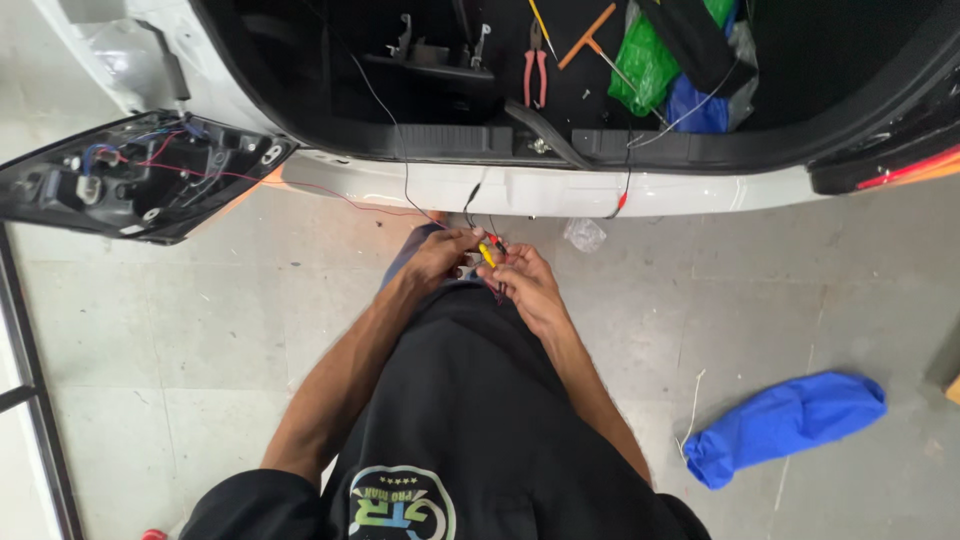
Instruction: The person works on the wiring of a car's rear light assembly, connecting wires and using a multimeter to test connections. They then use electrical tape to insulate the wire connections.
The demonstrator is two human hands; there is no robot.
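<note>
Both hands meet just below the white car bumper (560,188). My left hand (440,258) and my right hand (525,285) pinch a small bundle of thin wires (490,250) with a yellow and a red end between the fingertips. Black and red wires (400,150) run up from the bundle into the open trunk and toward the removed tail light housing (130,180), which hangs at the left with its bulb sockets and wiring showing.
In the open trunk lie red-handled pliers (536,75), an orange T-handle tool (588,38), and green and blue plastic bags (650,60). A blue cloth (785,425) and a small clear plastic wrapper (585,235) lie on the grey tiled floor.
</note>
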